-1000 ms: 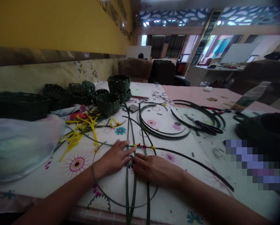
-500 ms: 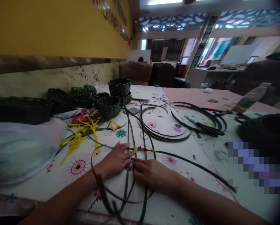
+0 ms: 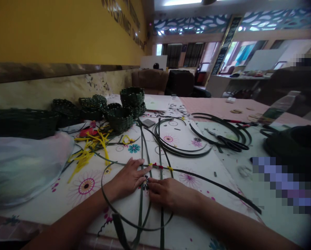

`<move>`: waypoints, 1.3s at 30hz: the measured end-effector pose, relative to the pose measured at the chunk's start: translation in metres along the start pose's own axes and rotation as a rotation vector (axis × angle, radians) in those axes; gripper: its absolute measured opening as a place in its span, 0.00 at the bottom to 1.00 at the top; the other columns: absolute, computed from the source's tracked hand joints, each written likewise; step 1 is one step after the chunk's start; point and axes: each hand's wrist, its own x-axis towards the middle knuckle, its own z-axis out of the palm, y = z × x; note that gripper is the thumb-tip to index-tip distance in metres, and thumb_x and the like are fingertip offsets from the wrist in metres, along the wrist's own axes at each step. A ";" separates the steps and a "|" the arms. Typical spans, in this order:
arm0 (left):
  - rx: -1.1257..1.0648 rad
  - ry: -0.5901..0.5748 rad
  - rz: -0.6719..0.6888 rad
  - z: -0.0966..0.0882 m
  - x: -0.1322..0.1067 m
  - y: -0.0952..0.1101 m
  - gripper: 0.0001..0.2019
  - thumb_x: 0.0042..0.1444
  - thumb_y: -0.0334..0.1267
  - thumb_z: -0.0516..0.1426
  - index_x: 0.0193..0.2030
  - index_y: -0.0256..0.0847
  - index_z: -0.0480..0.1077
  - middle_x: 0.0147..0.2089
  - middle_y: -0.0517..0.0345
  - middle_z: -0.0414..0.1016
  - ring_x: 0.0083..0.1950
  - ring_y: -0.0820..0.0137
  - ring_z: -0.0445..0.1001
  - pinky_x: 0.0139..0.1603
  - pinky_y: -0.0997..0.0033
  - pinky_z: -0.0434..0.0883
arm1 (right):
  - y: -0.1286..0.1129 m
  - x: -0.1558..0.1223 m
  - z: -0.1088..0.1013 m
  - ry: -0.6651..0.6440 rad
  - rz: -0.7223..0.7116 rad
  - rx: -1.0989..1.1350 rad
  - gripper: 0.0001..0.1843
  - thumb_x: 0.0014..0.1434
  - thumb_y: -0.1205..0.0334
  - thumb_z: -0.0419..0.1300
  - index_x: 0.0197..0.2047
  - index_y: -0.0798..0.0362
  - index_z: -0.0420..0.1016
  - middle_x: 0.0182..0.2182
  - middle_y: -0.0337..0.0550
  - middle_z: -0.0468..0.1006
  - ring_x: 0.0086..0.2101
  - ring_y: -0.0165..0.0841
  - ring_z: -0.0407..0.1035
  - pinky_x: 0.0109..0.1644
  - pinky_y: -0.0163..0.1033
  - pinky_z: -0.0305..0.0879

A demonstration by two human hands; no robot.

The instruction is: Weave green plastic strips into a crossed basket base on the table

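Long dark green strips (image 3: 142,149) lie crossed on a flower-printed tablecloth (image 3: 87,180). A cross strip carries small red and yellow clips (image 3: 159,166). My left hand (image 3: 128,178) lies flat on the strips, fingers stretched out and pressing down near the crossing. My right hand (image 3: 168,192) rests beside it, fingertips pinched at the crossing point (image 3: 145,183) of the strips. A thin green loop (image 3: 111,208) curves around both hands toward the table's near edge.
Several woven green baskets (image 3: 124,109) stand at the back left. Yellow strips (image 3: 90,147) lie near a clear plastic bag (image 3: 20,163). Coiled dark strips (image 3: 181,139) and black scissors (image 3: 229,140) lie to the right. A dark bag (image 3: 293,142) sits at far right.
The strip ends near the table's front edge have shifted and flexed. Both hands stay at the crossing, barely moved.
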 end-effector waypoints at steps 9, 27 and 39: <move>-0.001 0.004 0.011 0.001 0.001 -0.001 0.23 0.66 0.41 0.48 0.67 0.50 0.59 0.65 0.46 0.60 0.67 0.57 0.57 0.68 0.43 0.51 | 0.001 0.000 -0.001 -0.018 0.005 0.029 0.13 0.69 0.68 0.46 0.41 0.56 0.70 0.38 0.49 0.74 0.40 0.34 0.69 0.39 0.36 0.66; 0.031 0.000 0.031 0.006 0.001 0.000 0.23 0.65 0.40 0.48 0.67 0.49 0.57 0.67 0.50 0.60 0.66 0.57 0.57 0.66 0.38 0.49 | 0.005 0.006 0.014 0.001 0.237 0.013 0.13 0.66 0.68 0.49 0.49 0.58 0.71 0.48 0.54 0.73 0.50 0.39 0.66 0.47 0.41 0.69; 0.093 0.001 -0.042 0.000 0.003 0.013 0.22 0.65 0.36 0.48 0.65 0.49 0.61 0.66 0.50 0.62 0.63 0.56 0.61 0.63 0.34 0.53 | 0.008 0.005 0.008 -0.022 0.143 0.016 0.11 0.64 0.69 0.49 0.45 0.60 0.70 0.43 0.55 0.75 0.47 0.39 0.67 0.45 0.41 0.70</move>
